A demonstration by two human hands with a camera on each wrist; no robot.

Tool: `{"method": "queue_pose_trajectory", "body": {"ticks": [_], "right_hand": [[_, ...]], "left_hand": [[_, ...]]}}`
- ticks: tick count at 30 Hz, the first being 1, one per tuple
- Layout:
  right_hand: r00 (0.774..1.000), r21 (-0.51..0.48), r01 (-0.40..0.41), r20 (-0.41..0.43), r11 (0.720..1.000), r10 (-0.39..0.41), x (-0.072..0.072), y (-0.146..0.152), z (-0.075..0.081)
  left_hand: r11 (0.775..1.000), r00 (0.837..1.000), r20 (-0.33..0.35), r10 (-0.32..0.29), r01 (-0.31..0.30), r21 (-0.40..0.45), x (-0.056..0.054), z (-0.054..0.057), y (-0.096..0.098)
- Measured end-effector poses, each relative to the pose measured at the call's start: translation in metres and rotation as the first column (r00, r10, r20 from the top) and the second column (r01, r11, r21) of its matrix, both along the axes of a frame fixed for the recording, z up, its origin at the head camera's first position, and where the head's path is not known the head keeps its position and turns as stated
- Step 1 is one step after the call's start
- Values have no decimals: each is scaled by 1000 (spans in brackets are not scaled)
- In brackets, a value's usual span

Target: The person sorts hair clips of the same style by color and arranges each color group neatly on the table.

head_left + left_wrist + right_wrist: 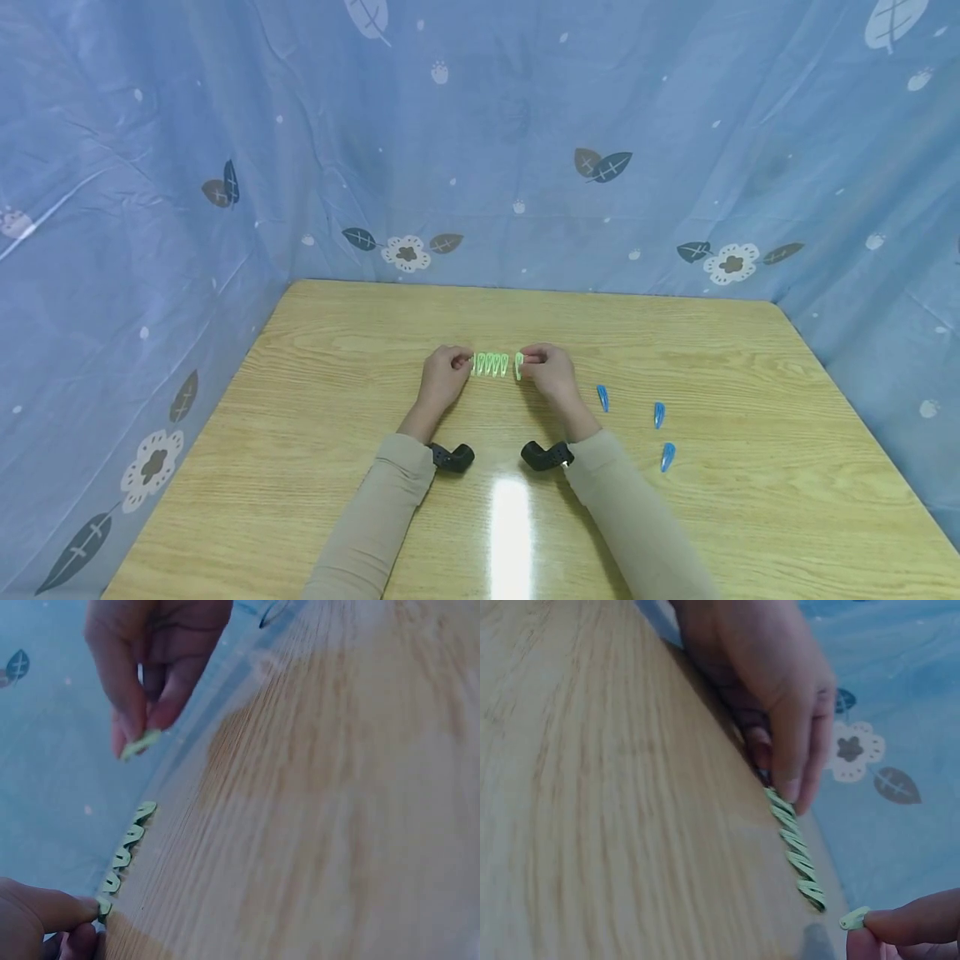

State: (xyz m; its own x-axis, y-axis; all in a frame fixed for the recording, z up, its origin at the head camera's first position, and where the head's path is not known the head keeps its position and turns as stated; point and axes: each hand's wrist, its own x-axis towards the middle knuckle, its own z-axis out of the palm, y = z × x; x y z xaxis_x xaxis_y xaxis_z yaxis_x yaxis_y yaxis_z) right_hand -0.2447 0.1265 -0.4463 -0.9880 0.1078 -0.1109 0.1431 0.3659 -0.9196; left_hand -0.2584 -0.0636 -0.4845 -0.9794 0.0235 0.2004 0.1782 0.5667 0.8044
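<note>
The right hand (553,371) is pinching a green clip (519,366) beside the clip row (489,364), the left hand (446,372) the row's leftmost clip (104,906).

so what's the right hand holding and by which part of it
A light green hair clip; the right hand pinches it by its right side, as seen from the head camera.

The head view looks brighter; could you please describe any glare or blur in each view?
Head view: white glare streak on the light-brown wood-grain table; left wrist view: dim, pale haze over that table; right wrist view: dim, flowered blue fabric backdrop soft.
</note>
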Motion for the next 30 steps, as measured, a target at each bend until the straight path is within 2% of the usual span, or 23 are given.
{"method": "queue_pose_trajectory", "body": {"ticks": [10, 22, 30], "right_hand": [[1000, 154, 18, 1, 988, -19, -6, -14, -5], [1000, 180, 29, 3, 983, -30, -10, -20, -6], [999, 191, 41, 2, 981, -42, -8, -20, -6]], "left_hand": [[1000, 1000, 10, 9, -8, -9, -1, 0, 1], [1000, 1000, 20, 13, -13, -6, 1, 3, 0], [1000, 1000, 16, 1, -1, -1, 1, 2, 0]]}}
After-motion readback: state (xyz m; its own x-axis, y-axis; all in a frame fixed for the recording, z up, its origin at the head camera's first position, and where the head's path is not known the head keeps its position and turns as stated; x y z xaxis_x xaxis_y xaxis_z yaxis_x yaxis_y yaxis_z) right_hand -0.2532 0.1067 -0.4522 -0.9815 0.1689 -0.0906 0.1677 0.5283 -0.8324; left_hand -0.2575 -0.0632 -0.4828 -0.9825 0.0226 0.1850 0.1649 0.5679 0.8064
